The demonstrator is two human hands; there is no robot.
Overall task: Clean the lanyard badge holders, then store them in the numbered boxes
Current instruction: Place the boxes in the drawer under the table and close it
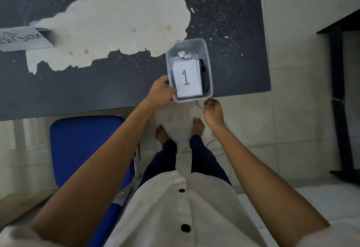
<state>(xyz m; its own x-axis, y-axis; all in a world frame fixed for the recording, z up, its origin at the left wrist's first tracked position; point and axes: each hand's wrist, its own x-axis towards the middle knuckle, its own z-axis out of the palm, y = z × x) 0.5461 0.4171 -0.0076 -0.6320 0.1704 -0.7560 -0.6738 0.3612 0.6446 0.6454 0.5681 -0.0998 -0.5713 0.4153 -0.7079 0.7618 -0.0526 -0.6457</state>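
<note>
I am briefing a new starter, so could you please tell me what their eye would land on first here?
Probably the clear box with a paper marked 1, at the dark table's near edge, gripped at its corner by the left hand. Next, the big pale patch where the tabletop has peeled.

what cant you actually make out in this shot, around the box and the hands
Head view only:
- Badge holder in the clear box: the paper marked 1 covers it, only its clip shows; how many lie there is unclear.
- Left hand: fingertips hidden behind the box corner.
- Right hand: curled below the table edge; anything pinched is too small to tell.
- Paper label: cut off by the left edge.
</note>
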